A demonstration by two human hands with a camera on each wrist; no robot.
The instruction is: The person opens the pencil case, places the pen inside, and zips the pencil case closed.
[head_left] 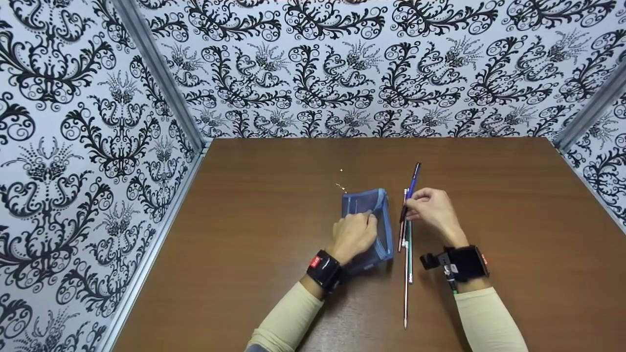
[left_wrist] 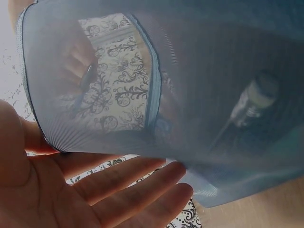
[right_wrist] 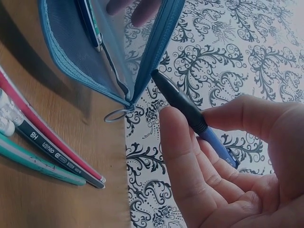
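A blue mesh zipper pouch point(head_left: 359, 203) stands on the table with its mouth spread towards the right. My left hand point(head_left: 353, 237) grips its upper side, and in the left wrist view the fingers point(left_wrist: 137, 190) lie along the mesh. Through the pouch's opening, a slim pen point(right_wrist: 89, 23) shows inside. Thumb and forefinger of my right hand point(head_left: 433, 210) pinch a blue pen point(right_wrist: 216, 145) with a black grip section; its black tip points at the zipper edge in the right wrist view. Several pencils, among them a red one point(right_wrist: 45, 126), lie below that hand.
The pencils, including a black one point(right_wrist: 57, 154) and a green one point(right_wrist: 38, 164), lie lengthwise on the brown table point(head_left: 244, 234), right of the pouch. Patterned wall panels point(head_left: 342, 73) stand behind and at the sides. Small bright specks point(head_left: 341, 187) show beyond the pouch.
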